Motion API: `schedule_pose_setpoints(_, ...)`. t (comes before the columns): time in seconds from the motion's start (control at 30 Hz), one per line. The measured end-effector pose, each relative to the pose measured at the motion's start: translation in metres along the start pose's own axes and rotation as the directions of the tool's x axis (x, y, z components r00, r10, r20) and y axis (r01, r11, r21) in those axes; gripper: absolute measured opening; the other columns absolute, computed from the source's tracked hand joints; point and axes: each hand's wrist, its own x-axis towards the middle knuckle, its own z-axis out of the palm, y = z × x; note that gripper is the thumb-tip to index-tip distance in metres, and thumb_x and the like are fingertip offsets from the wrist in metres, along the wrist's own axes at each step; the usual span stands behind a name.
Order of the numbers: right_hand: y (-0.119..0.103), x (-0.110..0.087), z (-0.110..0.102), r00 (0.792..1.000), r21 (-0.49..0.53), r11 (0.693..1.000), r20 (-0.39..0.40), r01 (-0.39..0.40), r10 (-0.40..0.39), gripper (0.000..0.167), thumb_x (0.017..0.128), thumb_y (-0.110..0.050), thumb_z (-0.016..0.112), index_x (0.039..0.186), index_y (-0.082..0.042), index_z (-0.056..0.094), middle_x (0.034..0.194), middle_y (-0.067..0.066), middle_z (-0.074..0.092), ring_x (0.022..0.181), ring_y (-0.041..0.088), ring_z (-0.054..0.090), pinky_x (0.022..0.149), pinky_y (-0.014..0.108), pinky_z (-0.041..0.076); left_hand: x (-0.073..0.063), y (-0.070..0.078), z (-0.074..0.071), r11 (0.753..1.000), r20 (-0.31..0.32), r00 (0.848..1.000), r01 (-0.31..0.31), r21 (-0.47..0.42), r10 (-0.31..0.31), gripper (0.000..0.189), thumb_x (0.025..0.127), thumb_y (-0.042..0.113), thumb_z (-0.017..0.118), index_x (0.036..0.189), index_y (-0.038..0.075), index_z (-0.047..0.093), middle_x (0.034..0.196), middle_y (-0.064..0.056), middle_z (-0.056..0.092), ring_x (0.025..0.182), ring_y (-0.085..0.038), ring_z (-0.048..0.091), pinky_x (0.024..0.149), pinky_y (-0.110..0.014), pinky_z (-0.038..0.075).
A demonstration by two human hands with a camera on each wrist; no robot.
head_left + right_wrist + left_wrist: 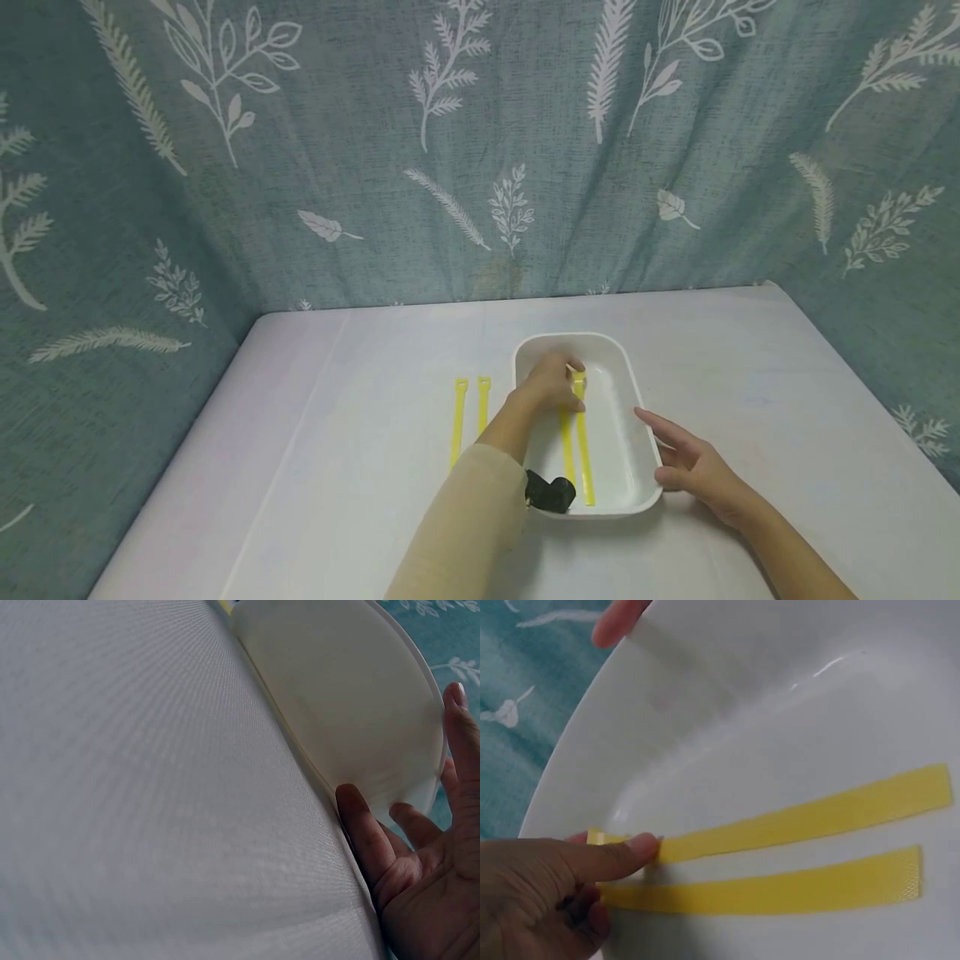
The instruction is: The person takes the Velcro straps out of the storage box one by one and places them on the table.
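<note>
A white tray (618, 442) stands on the table with two yellow cable straps lying lengthwise in it. My left hand (551, 383) reaches inside and pinches the slotted end of the right-hand strap (586, 467) between thumb and fingers. In the left wrist view, the other strap (780, 896) lies beside the held strap (802, 817), its end partly hidden by the hand. My right hand (697, 467) touches the tray's right side, its fingers spread; the right wrist view shows its fingers along the outer wall (345, 697).
Left of the tray, two more yellow straps (458, 421) lie side by side on the white tabletop (360, 467), one partly covered by my left forearm. A black wrist device (551, 493) hangs over the tray's near left corner. Leaf-patterned teal curtains (360, 167) surround the table.
</note>
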Motion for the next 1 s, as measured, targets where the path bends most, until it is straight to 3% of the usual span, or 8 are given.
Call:
schedule_pose_setpoints(0.13, 0.0018, -0.0004, -0.0007, 1.000, 0.008, 1.000, 0.012, 0.024, -0.024, 0.067, 0.092, -0.014, 0.062, 0.149, -0.015, 0.027, 0.152, 0.006, 0.025, 0.119, -0.002, 0.050, 0.082, 0.034, 0.055, 0.0021, -0.0005, 0.0019, 0.995, 0.039, 0.994, -0.099, -0.018, 0.100, 0.058, 0.062, -0.004, 0.084, 0.114, 0.003, 0.060, 0.100, -0.010, 0.062, 0.088, -0.018, 0.056, 0.076, -0.020, 0.047)
schedule_pose_setpoints(0.23, 0.0025, -0.0005, -0.0009, 0.999, 0.021, 0.999, 0.025, 0.039, -0.039, 0.066, 0.093, -0.014, 0.061, 0.150, -0.015, 0.027, 0.146, -0.010, 0.030, 0.120, -0.002, 0.049, 0.082, 0.034, 0.055, 0.0029, -0.0016, 0.0040, 0.992, 0.073, 0.990, -0.125, 0.008, 0.124, 0.064, 0.062, 0.000, 0.085, 0.119, 0.004, 0.057, 0.101, -0.010, 0.063, 0.088, -0.017, 0.057, 0.076, -0.018, 0.046)
schedule_pose_setpoints(0.3, 0.0028, -0.0006, -0.0008, 0.999, 0.026, 0.999, 0.031, 0.043, -0.044, 0.066, 0.093, -0.014, 0.061, 0.150, -0.015, 0.027, 0.144, -0.014, 0.031, 0.121, -0.002, 0.049, 0.082, 0.034, 0.055, 0.0030, -0.0026, 0.0052, 0.989, 0.088, 0.988, -0.130, 0.071, 0.124, 0.069, 0.062, 0.006, 0.088, 0.123, 0.005, 0.056, 0.104, -0.009, 0.063, 0.091, -0.017, 0.057, 0.080, -0.018, 0.046)
schedule_pose_setpoints(0.4, 0.0027, -0.0007, -0.0004, 0.999, 0.027, 0.999, 0.031, 0.039, -0.040, 0.066, 0.093, -0.015, 0.061, 0.150, -0.015, 0.027, 0.147, -0.010, 0.030, 0.121, -0.001, 0.050, 0.082, 0.034, 0.055, 0.0023, -0.0030, 0.0063, 0.978, 0.106, 0.989, -0.121, 0.172, 0.104, 0.073, 0.062, 0.017, 0.089, 0.126, 0.009, 0.057, 0.109, -0.008, 0.063, 0.097, -0.017, 0.057, 0.085, -0.020, 0.045)
schedule_pose_setpoints(0.6, 0.0007, -0.0010, 0.0009, 1.000, 0.002, 1.000, 0.008, 0.013, -0.013, 0.067, 0.092, -0.017, 0.062, 0.150, -0.017, 0.028, 0.155, 0.022, 0.013, 0.118, -0.004, 0.050, 0.082, 0.034, 0.055, 0.0010, -0.0015, 0.0066, 0.961, 0.115, 0.991, -0.098, 0.259, 0.070, 0.057, 0.065, 0.026, 0.088, 0.116, 0.018, 0.065, 0.108, -0.002, 0.062, 0.095, -0.015, 0.055, 0.081, -0.023, 0.045)
schedule_pose_setpoints(0.67, 0.0001, -0.0011, 0.0008, 1.000, -0.005, 1.000, 0.002, 0.011, -0.011, 0.067, 0.092, -0.018, 0.062, 0.150, -0.017, 0.028, 0.155, 0.016, 0.017, 0.118, -0.004, 0.050, 0.081, 0.034, 0.055, 0.0012, -0.0010, 0.0067, 0.958, 0.115, 0.990, -0.114, 0.264, 0.087, 0.053, 0.065, 0.026, 0.088, 0.112, 0.018, 0.065, 0.105, -0.001, 0.061, 0.093, -0.014, 0.054, 0.079, -0.022, 0.045)
schedule_pose_setpoints(0.83, -0.0002, -0.0007, 0.0002, 0.999, 0.003, 1.000, 0.017, 0.031, -0.031, 0.067, 0.092, -0.017, 0.062, 0.150, -0.017, 0.027, 0.144, -0.016, 0.029, 0.119, -0.004, 0.049, 0.082, 0.032, 0.055, 0.0032, -0.0006, 0.0070, 0.969, 0.137, 0.978, -0.181, 0.168, 0.158, 0.051, 0.067, 0.014, 0.086, 0.111, 0.013, 0.061, 0.093, 0.001, 0.058, 0.082, -0.011, 0.052, 0.074, -0.018, 0.044)
schedule_pose_setpoints(1.0, 0.0004, -0.0006, -0.0004, 0.998, 0.024, 0.998, 0.033, 0.053, -0.054, 0.067, 0.093, -0.014, 0.061, 0.150, -0.015, 0.026, 0.140, -0.024, 0.032, 0.120, -0.003, 0.049, 0.083, 0.033, 0.054, 0.0045, 0.0008, 0.0054, 0.975, 0.147, 0.964, -0.219, -0.026, 0.220, 0.047, 0.073, 0.001, 0.078, 0.114, 0.008, 0.057, 0.082, 0.001, 0.055, 0.074, -0.010, 0.052, 0.070, -0.017, 0.045)
